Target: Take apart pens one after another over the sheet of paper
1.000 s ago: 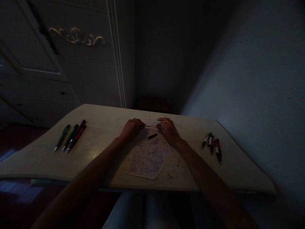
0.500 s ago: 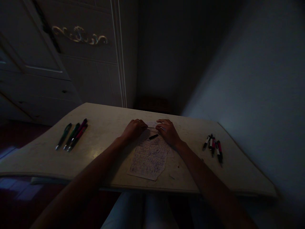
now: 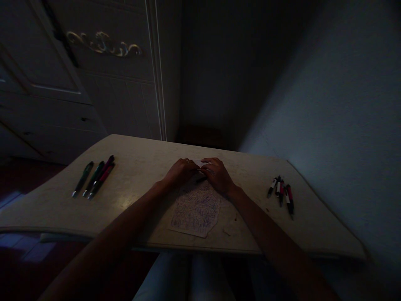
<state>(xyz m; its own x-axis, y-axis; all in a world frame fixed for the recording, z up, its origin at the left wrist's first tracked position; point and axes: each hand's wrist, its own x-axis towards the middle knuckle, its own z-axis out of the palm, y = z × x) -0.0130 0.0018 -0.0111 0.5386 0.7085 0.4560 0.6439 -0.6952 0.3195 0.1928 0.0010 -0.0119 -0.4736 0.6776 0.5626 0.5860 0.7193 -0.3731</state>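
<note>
Slim piece (image 3: 200,169), pinched by left hand (image 3: 182,169) and right hand (image 3: 218,174) at the scribbled paper's (image 3: 196,211) far end, is probably light, stiff, best held near its ends.

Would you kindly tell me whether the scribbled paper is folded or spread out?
Spread out: the scribbled paper lies flat on the table, its scribbles showing down to the near edge.
</note>
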